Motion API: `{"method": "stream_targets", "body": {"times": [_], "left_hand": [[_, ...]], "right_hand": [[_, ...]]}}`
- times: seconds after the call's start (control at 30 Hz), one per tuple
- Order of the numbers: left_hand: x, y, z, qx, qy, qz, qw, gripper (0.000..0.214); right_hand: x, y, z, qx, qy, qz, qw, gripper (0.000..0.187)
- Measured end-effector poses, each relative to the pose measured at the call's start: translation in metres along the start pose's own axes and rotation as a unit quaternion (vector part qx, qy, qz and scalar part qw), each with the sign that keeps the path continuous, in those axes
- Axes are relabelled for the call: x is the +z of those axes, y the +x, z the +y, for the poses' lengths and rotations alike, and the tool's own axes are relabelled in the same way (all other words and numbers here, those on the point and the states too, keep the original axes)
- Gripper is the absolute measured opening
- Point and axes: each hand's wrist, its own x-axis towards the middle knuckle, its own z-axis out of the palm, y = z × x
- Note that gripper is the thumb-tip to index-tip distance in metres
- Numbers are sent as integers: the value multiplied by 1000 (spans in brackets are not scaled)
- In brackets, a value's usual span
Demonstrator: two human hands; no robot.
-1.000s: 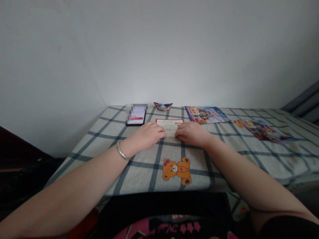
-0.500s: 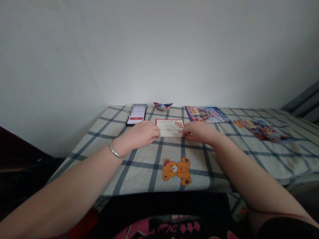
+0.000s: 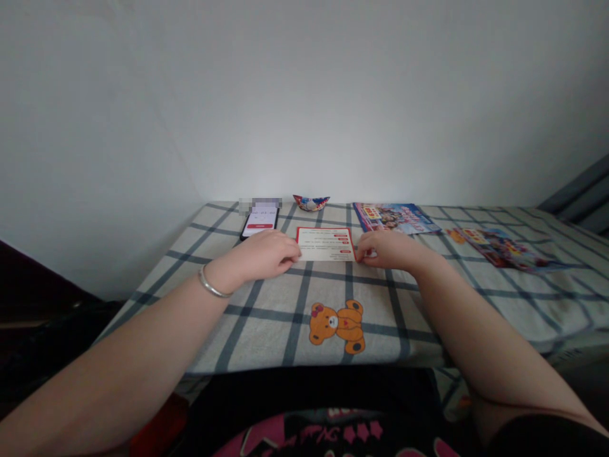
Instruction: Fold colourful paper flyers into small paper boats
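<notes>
A white printed leaflet point(image 3: 326, 246) with a red border lies flat on the checked tablecloth point(image 3: 266, 317). My left hand point(image 3: 270, 255), a silver bangle on its wrist, has its fingers curled together at the leaflet's left edge. At the opposite edge, my right hand point(image 3: 387, 249) is closed with fingers bent inward, the tips at the lower right corner. The fingertips are partly hidden, so how firmly either hand grips cannot be seen. Just beyond my left hand rests a phone point(image 3: 260, 219) with its screen lit.
Against the wall stands a small crumpled colourful wrapper point(image 3: 311, 203). Two glossy picture booklets lie to the right, one farther back point(image 3: 394, 219) and one nearer point(image 3: 507, 249). The tablecloth has a printed teddy bear point(image 3: 337, 327) near the front edge.
My right hand has shifted slightly to the right, uncovering the leaflet's red right edge. My left hand has slid a little to the left. The leaflet stays nearly in place.
</notes>
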Motion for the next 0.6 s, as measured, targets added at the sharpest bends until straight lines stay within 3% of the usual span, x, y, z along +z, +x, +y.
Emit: {"method": "stream_targets", "body": {"times": [0.43,0.53,0.6], "left_hand": [[0,1,6,-12,-18,45,999,17],[7,3,9,-34,-6,50,998,16],[13,5,12,-65,2,55,996,12]], "right_hand": [[3,2,-8,24,-7,-3,1000,16],[10,6,-13,67,-14,49,996,10],[16,10,-18,49,-10,88,995,14]]}}
